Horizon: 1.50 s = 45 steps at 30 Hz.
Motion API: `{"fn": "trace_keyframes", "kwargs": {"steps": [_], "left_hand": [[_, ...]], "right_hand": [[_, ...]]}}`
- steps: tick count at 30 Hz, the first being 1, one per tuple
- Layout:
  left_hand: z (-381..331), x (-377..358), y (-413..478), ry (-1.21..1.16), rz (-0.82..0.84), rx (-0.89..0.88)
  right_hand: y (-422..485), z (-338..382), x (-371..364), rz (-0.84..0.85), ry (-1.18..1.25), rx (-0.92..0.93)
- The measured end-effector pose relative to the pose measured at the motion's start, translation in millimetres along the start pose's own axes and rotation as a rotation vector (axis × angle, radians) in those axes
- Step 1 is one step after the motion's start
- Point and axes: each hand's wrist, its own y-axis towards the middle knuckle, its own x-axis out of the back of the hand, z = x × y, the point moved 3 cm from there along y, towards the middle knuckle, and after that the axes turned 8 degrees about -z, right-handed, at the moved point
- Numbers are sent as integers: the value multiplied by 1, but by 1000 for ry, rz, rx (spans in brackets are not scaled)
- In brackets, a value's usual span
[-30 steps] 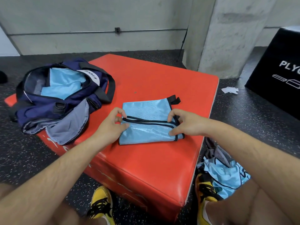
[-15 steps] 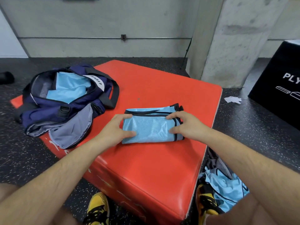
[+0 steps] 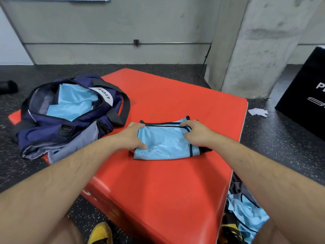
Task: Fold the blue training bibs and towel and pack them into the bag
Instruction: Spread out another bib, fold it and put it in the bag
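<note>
A folded light-blue training bib [image 3: 165,143] with black trim lies on the red padded box [image 3: 175,187]. My left hand [image 3: 129,137] grips its left end, thumb on top and fingers round the far corner. My right hand [image 3: 196,133] holds the right end, fingers curled over the trimmed far edge. To the left, a navy bag [image 3: 70,132] lies open on the box, with folded blue bibs [image 3: 73,104] inside it. More crumpled blue bibs [image 3: 249,213] lie on the floor by my right leg.
A concrete pillar [image 3: 255,50] and a black plyo box [image 3: 307,95] stand to the right. A crumpled white paper [image 3: 257,111] lies on the dark floor. A black object [image 3: 8,87] sits far left. My yellow shoe [image 3: 100,233] is at the box's near side.
The bib's near half was folded over away from me, making it narrower. Both hands then moved from flattening it to gripping its two ends.
</note>
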Motion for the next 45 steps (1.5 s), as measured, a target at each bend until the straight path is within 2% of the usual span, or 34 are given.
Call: {"fn": "trace_keyframes", "kwargs": {"steps": [6,9,11,13,15,17,21,25,27,31,32,34,39,43,45], "left_hand": [[9,-6,13,77,17,23],[10,-5,14,153,9,48],[9,-4,15,262,-97,21],[0,-6,14,402,-251,-133],[-10,-15,14,389,-300,-327],[-18,-27,15,333,-229,-435],[-5,-49,28,445,-37,-415],[3,-52,34,528,15,-355],[1,-52,34,545,-10,-369],[-11,-47,33,528,-56,-500],[-13,-47,33,525,-21,-507],[-16,-48,34,549,5,-493],[-34,-43,24,756,-264,-508],[-30,-47,11,655,-378,-634],[-25,-51,8,626,-343,-682]], "right_hand": [[8,-6,-11,-19,-116,53],[3,-1,-15,-66,-281,68],[-2,5,-18,-191,-494,121],[-9,14,-26,-307,-625,259],[-16,26,-38,-348,-578,365],[-22,31,-53,-266,-543,374],[-23,20,-66,-84,-556,253],[-22,12,-65,-24,-555,221],[-22,13,-64,-44,-553,227],[-26,32,-60,-320,-668,326],[-27,36,-60,-328,-677,315],[-29,36,-63,-234,-657,251],[-22,18,-47,-114,-544,376],[-25,8,-33,-107,-456,476],[-33,4,-34,-87,-437,463]]}}
